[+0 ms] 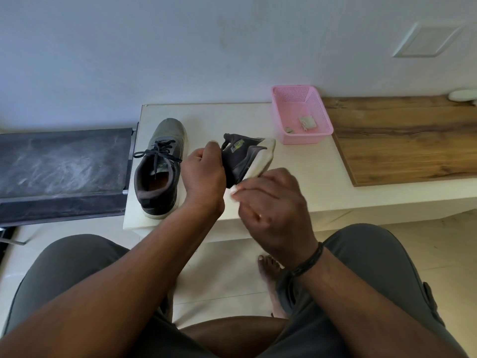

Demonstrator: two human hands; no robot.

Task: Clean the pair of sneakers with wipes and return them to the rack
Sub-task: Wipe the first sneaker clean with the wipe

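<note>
One dark grey sneaker (158,166) with black laces stands upright on the white low table (296,187), toe pointing away. My left hand (204,174) grips the second sneaker (245,156) by its collar and holds it tilted on its side above the table, white sole facing right. My right hand (273,205) pinches a white wipe (233,190) against the heel end of that sole. Most of the wipe is hidden under my fingers.
A pink plastic basket (320,112) at the table's back holds a few crumpled used wipes (307,122). A dark dusty rack shelf (62,164) sits left of the table. A wooden board (407,140) lies to the right. My knees and a bare foot (268,267) are below.
</note>
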